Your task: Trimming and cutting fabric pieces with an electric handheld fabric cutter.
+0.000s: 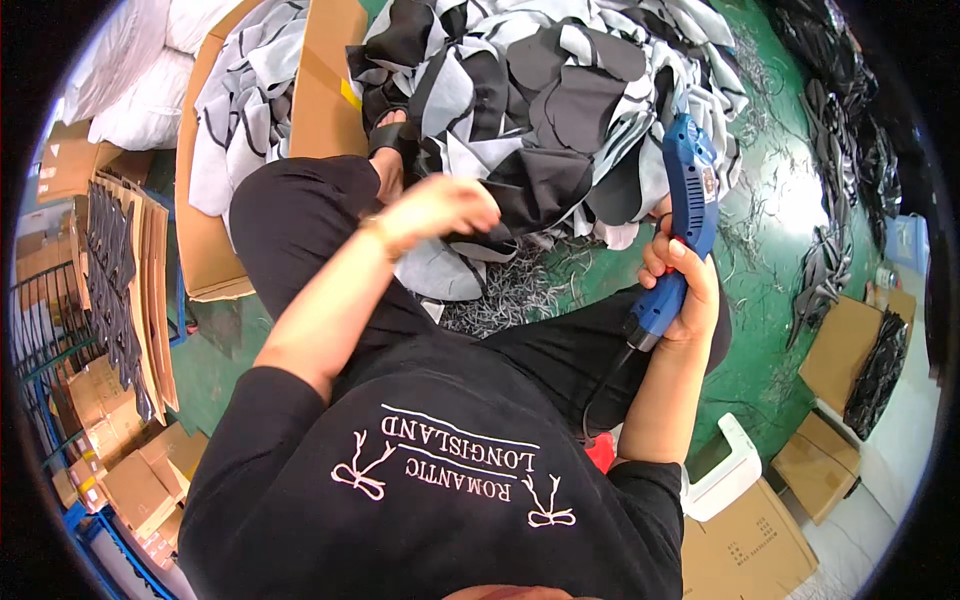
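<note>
A blue power tool [690,190] is gripped on the right, its handle enclosed by the fingers of the right hand [680,268] and its head pointed toward the far side, over the right part of a heap of grey and black cloth pieces [580,95]. Whether any cloth is touched by the tip cannot be told. The left hand [448,208] is blurred, with its fingers curled at the near edge of the heap; whether a piece is pinched there cannot be told.

A neighbouring layer might be caught by the tool's head, since the pieces are loosely overlapped. The black cable [626,354] could be snagged or tugged, as it is run close over the right leg. Fingers could be endangered if the left hand were brought across to the head. The sandalled foot [390,140] is placed against the heap, so pieces could be pinned by it. Loose shreds [525,285] could be dragged along with the cloth.
</note>
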`<state>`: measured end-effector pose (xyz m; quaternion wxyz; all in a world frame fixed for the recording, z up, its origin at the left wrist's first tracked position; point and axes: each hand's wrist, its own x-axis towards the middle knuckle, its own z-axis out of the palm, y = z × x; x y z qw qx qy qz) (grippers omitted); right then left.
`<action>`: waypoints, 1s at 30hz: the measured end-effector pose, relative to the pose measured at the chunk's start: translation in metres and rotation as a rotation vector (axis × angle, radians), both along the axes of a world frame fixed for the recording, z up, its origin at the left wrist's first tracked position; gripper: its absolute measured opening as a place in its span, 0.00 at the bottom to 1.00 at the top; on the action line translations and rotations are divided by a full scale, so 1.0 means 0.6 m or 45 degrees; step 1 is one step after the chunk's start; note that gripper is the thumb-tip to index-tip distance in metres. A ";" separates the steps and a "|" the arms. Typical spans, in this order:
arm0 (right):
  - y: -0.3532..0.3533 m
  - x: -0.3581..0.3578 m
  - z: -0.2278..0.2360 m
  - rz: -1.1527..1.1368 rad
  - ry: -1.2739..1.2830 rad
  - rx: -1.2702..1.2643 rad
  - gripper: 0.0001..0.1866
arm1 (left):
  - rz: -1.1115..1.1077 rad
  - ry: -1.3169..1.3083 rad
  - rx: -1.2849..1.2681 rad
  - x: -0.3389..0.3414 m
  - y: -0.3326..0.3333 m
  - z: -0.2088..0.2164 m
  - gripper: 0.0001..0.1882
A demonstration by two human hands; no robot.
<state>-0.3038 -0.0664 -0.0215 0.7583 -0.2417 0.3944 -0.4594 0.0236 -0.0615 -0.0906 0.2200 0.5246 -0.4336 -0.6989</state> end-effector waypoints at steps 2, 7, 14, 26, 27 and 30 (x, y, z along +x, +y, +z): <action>-0.003 0.004 -0.003 -0.009 -0.037 0.026 0.22 | -0.446 -0.365 -0.043 -0.029 0.029 -0.147 0.10; -0.005 -0.004 -0.002 -0.069 -0.023 0.087 0.22 | -1.304 -1.152 0.085 -0.066 0.132 -0.331 0.20; -0.037 0.016 0.008 0.046 -0.039 0.144 0.25 | -1.334 -1.077 0.085 -0.075 0.107 -0.314 0.31; -0.021 0.031 -0.015 0.092 0.249 0.109 0.21 | -1.300 -1.106 -0.057 -0.087 0.028 -0.152 0.19; -0.019 0.029 -0.023 0.138 0.270 0.064 0.20 | -1.208 -1.079 -0.121 -0.083 0.027 -0.128 0.19; -0.003 0.048 -0.021 0.192 0.384 0.023 0.22 | -0.872 -0.870 -0.386 -0.069 0.041 -0.041 0.20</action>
